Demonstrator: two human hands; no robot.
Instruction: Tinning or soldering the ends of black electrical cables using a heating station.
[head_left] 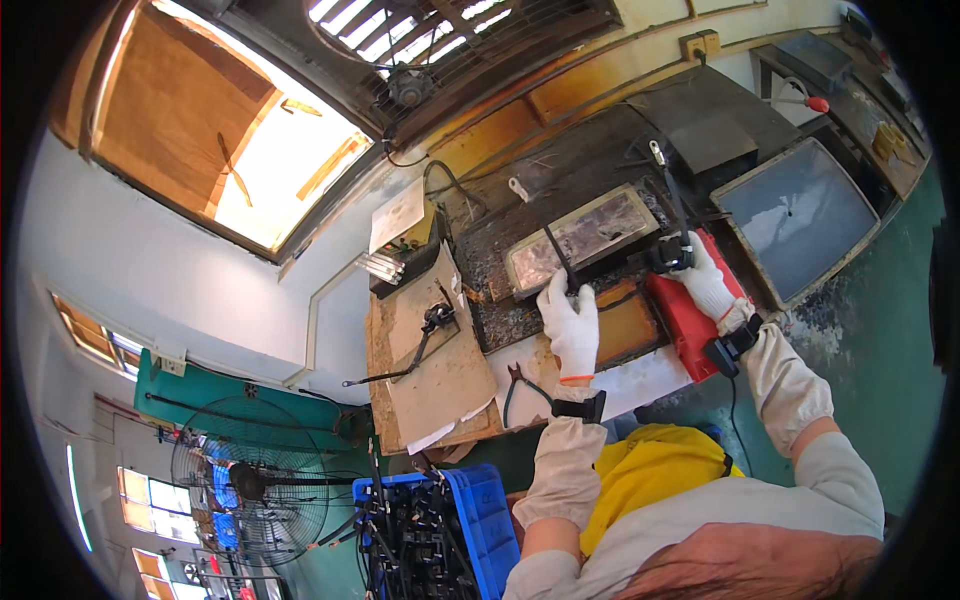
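Observation:
My left hand (572, 328), in a white glove, is closed on a black cable (558, 248). This cable reaches up over a rectangular metal pan (530, 268) with a dull silvery surface. Further right, my gloved right hand (708, 282) grips a black cable assembly (672, 255) with a blocky body. Its lead rises away from the hand to a shiny metal terminal (657, 150). Whether the two black pieces are joined cannot be seen. Below my right hand lies a red box-like thing (700, 335).
A similar cable assembly (437, 318) lies on cardboard (445, 385) at the left, near pliers (515, 385). A blue crate (485, 520) of black cable parts stands below, beside a large fan (250, 480). A grey-topped tray (800, 215) is at the right.

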